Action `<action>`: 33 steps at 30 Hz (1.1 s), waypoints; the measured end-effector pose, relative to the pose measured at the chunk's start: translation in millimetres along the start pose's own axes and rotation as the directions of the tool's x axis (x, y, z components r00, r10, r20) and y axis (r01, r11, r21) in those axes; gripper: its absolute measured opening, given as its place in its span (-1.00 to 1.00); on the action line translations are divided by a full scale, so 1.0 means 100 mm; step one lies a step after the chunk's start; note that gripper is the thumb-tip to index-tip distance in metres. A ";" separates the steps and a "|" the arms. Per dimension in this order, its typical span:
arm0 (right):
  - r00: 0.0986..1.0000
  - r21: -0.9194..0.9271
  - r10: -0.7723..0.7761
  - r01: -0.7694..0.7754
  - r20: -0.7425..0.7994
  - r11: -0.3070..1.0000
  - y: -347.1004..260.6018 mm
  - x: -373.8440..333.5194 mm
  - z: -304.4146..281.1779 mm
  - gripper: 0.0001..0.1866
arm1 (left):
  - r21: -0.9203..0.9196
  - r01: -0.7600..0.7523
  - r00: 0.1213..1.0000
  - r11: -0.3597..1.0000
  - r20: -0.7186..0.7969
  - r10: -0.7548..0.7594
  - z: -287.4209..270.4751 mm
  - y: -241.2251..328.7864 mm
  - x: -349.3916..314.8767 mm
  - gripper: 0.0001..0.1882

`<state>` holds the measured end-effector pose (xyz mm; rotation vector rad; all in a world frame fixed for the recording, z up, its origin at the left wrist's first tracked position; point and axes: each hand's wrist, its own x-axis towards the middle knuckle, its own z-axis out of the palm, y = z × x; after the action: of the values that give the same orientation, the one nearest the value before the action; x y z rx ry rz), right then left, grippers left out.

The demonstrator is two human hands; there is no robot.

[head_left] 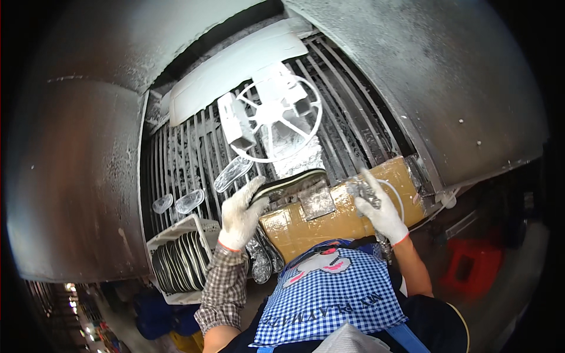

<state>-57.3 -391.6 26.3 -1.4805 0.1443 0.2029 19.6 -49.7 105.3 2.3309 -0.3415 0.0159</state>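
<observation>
My left hand (240,216), in a white glove, grips one end of a long dark shoe sole (288,185) with a pale line along its edge. The sole is held level just above the taped brown cardboard (282,229) in front of me. My right hand (379,210), also gloved in white, is closed around a grey, crinkled thing (366,191) whose kind I cannot make out. A pale hose or cable (400,197) curves beside that hand. Beyond the sole stands a white spoked wheel (275,112), lying roughly flat over the metal bars.
At left, a white plastic crate (203,226) holds several dark soles standing in a row. Shiny foot-shaped pieces (233,173) lie on the slatted grate (347,100). Metal walls (88,176) flank both sides. A red stool-like object (471,265) stands at right.
</observation>
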 end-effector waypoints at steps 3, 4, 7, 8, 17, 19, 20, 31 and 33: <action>0.997 -0.082 -0.045 0.050 0.063 0.995 0.04 0.02 0.06 -0.14 | 0.002 -0.224 0.969 0.975 -0.106 0.223 0.22 0.04 -0.04 -0.49; 0.995 -0.106 -0.047 0.056 0.088 0.993 0.04 0.03 0.07 -0.14 | -0.016 -0.241 0.964 0.970 -0.117 0.238 0.30 0.04 -0.04 -0.50; 0.984 -0.255 -0.134 0.160 0.116 0.953 -0.02 0.07 0.12 -0.15 | -0.034 -0.342 0.928 0.939 -0.168 0.332 0.49 0.10 -0.02 -0.50; 0.980 -0.282 -0.157 0.185 0.121 0.941 -0.02 0.09 0.13 -0.15 | -0.013 -0.368 0.918 0.930 -0.165 0.361 0.53 0.14 0.00 -0.48; 0.983 -0.411 -0.089 0.148 0.160 0.899 -0.09 0.15 0.26 -0.14 | 0.042 -0.473 0.860 0.880 -0.194 0.471 0.77 0.25 0.02 -0.44; 0.975 -0.402 -0.032 0.121 0.221 0.908 -0.15 0.11 0.31 -0.13 | 0.052 -0.473 0.856 0.879 -0.209 0.473 0.83 0.25 0.01 -0.46; 0.968 -0.406 -0.025 0.128 0.250 0.905 -0.16 0.09 0.33 -0.13 | 0.068 -0.479 0.852 0.875 -0.207 0.482 0.84 0.26 0.01 -0.47; 0.968 -0.357 -0.108 0.185 0.225 0.916 -0.07 0.08 0.36 -0.13 | 0.108 -0.511 0.827 0.853 -0.208 0.522 0.83 0.24 -0.03 -0.34; 0.977 -0.368 -0.146 0.195 0.157 0.909 0.05 0.14 0.30 -0.12 | 0.111 -0.515 0.823 0.850 -0.212 0.526 0.81 0.22 -0.05 -0.34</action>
<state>-45.6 -361.0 21.0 -1.8541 -0.1372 0.1886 2.2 -120.1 63.5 2.1798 -0.8564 0.5716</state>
